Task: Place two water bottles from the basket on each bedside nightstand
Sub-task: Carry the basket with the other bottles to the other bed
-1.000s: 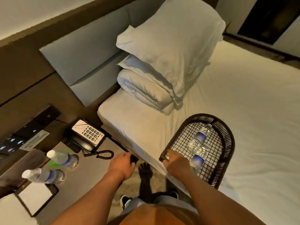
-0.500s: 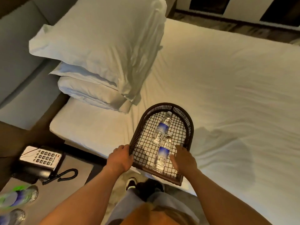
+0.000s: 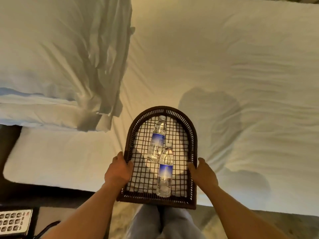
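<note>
Basket: I see a dark woven basket [image 3: 193, 135] with an open grid floor and an arched far end, its straight near end jutting past the edge of the bed [image 3: 224, 66].
Left hand: my left hand [image 3: 118, 171] is closed around the basket's left rim, thumb on top and fingers curled under the wall.
Right hand: my right hand [image 3: 203, 173] grips the right rim in the same way, level with the left.
Far bottle: one clear water bottle [image 3: 157, 140] with a blue label lies on its side on the grid, cap toward the arched end.
Near bottle: a second bottle [image 3: 165, 171] lies just beside it and nearer to me, its cap touching the first bottle's lower half.
Pillows: white pillows [image 3: 57, 66] are stacked at the left of the mattress, apart from the basket.
Phone: a telephone keypad [image 3: 13, 221] shows at the lower left corner, on a dark surface below the bed's edge.
</note>
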